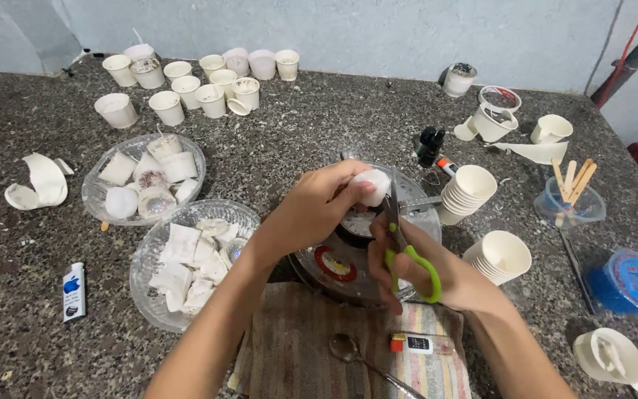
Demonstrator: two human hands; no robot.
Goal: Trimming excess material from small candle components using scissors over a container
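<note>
My left hand (315,210) grips a small white paper cup (373,185) over a round metal stove (356,273). My right hand (437,273) holds green-handled scissors (400,244) with the blades pointing up against the cup's right side. Both hands are above the middle of the dark speckled counter. To the left, a glass bowl (149,273) holds several torn white cup pieces, and a second glass bowl (97,185) behind it holds white wax-like lumps and cup pieces.
Several white paper cups (201,89) stand at the back. Two cup stacks (470,192) (500,258) sit right of the stove. A striped cloth (319,347) carries a spoon (352,355) and lighter (419,343). Wooden sticks stand in a clear cup (570,199); a blue lidded tub (633,284) is at right.
</note>
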